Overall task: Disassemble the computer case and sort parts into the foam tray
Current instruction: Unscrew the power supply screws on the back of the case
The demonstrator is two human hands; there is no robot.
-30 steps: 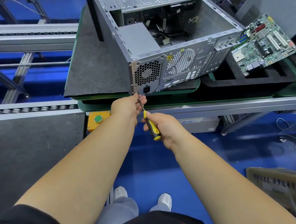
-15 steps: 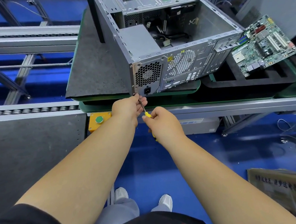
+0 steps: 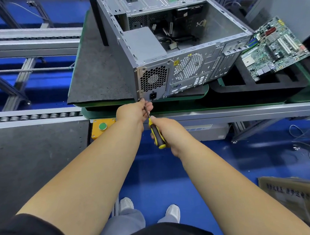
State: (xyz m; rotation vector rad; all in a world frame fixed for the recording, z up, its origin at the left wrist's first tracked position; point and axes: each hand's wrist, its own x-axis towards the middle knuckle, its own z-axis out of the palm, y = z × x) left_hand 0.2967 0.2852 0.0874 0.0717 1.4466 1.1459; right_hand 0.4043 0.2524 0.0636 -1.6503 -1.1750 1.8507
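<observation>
Computer case (image 3: 174, 61) sits open-side-up at upper centre of the frame, on a dark mat (image 3: 97, 75). Rear panel faces the person. The power supply (image 3: 153, 81) is in its lower-left corner.

Right hand (image 3: 168, 133) is wrapped around the yellow-black handle of a screwdriver (image 3: 156, 133). Left hand (image 3: 134, 112) is curled around the shaft just below the case, steadying it. The tip meets the bottom-left corner of the power supply plate; the screw itself is too small to make out.

Foam tray (image 3: 257, 87) is right of the case at centre right. A circuit board (image 3: 275, 46) leans across its far side, not seated flat in a pocket.

Likely step: backing out a power supply mounting screw.

Risks:
- The driver comes in at a low angle from below, so the tip may slip out and strip the head or skid across the panel.
- Left fingers are right at the tip, so a slip hits them.
- A freed screw could drop past the table edge onto the blue floor (image 3: 163, 171).
- Loose cables (image 3: 178, 39) inside the case may snag when the supply is lifted.
</observation>
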